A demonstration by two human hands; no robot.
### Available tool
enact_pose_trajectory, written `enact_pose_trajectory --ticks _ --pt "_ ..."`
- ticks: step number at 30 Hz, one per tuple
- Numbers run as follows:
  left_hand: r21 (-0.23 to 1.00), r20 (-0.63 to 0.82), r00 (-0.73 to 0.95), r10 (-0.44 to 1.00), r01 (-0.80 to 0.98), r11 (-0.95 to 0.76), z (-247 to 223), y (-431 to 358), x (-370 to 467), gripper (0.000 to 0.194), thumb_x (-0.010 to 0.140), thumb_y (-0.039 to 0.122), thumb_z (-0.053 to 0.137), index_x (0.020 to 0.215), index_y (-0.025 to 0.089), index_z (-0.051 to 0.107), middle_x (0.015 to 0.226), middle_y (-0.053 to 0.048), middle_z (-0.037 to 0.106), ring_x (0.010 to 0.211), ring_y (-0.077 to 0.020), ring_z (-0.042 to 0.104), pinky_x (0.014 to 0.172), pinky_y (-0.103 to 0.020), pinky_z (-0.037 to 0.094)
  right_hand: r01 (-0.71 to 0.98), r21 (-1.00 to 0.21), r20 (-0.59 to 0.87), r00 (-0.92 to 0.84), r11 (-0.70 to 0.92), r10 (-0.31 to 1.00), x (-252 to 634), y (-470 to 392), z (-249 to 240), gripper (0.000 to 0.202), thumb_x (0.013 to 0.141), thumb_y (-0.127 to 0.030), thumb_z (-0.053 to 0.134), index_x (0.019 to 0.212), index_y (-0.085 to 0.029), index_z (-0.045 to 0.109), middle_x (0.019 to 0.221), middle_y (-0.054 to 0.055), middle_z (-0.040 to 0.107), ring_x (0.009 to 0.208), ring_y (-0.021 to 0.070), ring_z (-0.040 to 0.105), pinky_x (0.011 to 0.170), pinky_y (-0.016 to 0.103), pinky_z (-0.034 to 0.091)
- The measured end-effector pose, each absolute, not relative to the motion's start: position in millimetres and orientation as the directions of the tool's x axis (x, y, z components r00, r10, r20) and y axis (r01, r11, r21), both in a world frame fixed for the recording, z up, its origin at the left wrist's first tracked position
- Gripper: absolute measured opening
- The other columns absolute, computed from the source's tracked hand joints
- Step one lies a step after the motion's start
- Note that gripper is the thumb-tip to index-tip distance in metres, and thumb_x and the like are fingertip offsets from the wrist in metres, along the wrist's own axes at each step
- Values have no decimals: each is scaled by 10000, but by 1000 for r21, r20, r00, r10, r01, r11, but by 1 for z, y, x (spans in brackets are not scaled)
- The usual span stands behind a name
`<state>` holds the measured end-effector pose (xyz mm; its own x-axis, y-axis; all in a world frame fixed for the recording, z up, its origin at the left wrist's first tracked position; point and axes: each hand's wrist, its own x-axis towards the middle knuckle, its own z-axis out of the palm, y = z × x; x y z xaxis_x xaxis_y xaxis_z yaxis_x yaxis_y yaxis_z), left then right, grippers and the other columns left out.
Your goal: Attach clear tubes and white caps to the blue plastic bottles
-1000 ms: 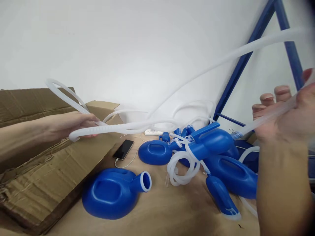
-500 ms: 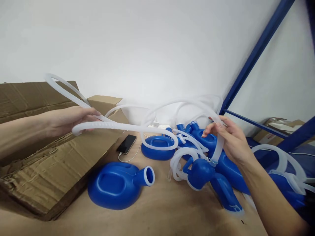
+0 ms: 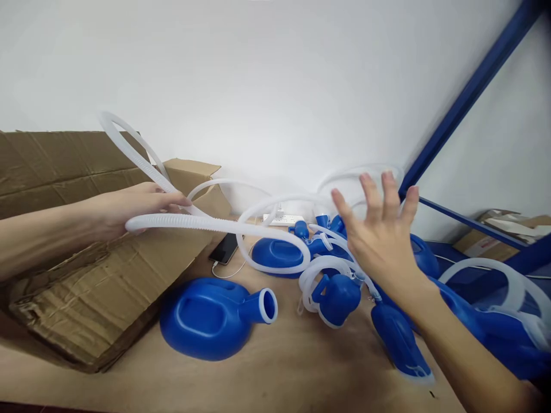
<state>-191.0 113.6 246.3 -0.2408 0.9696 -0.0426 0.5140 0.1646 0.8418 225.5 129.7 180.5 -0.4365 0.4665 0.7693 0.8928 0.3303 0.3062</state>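
Observation:
My left hand (image 3: pixel 144 209) is closed around a white ribbed hose (image 3: pixel 206 222) above the cardboard box. The hose loops up behind that hand and runs right across the table in wide coils. My right hand (image 3: pixel 381 229) is raised with its fingers spread and the palm away from me; part of the hose passes behind it. Below it, a blue cap (image 3: pixel 341 299) with a coiled white hose stands on the table. A blue plastic urinal bottle (image 3: pixel 210 321) with a white-rimmed open neck lies in front, its mouth pointing right.
The open cardboard box (image 3: pixel 116 292) takes up the left side. A phone (image 3: pixel 224 248) on a charging cable and a white power strip (image 3: pixel 282 219) lie further back. Several more blue bottles (image 3: pixel 400 338) with hoses crowd the right. A blue metal frame (image 3: pixel 473 92) rises at the right.
My right hand has let go of the hose and opened, rising slightly with fingers spread. My left hand keeps its hold on the hose. The view has shifted a little.

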Motion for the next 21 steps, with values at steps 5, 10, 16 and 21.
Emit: enact_pose_trajectory --ticks 5,10,16,21 --pt "830 -82 -238 968 520 199 248 111 -186 295 645 440 789 630 164 686 516 4 585 428 -75 404 373 -175 284 595 654 551 -798 468 243 129 106 200 899 916 91 476 1719 -306 402 1791 100 423 1681 374 367 1333 748 364" --pt "812 -124 -220 968 538 226 251 109 -183 350 751 399 748 514 166 639 382 56 331 383 -61 252 368 -184 208 385 762 280 -921 522 271 76 149 218 363 1043 -66 519 1300 -94 773 1413 180 741 1499 356 584 1278 632 481" --pt "829 -94 -152 984 535 162 254 104 -183 327 768 374 734 533 164 648 418 45 371 420 -63 260 394 -184 195 282 788 74 -926 547 371 43 198 239 229 919 -112 696 1039 -243 840 1392 103 755 1538 403 523 1237 688 441" --pt "825 -70 -89 994 555 108 248 107 -190 344 705 446 782 555 157 671 460 14 451 447 -72 278 412 -211 195 183 721 -225 -851 669 475 -14 202 228 325 995 -102 608 1214 -235 808 1305 109 783 1382 417 635 1193 759 409"
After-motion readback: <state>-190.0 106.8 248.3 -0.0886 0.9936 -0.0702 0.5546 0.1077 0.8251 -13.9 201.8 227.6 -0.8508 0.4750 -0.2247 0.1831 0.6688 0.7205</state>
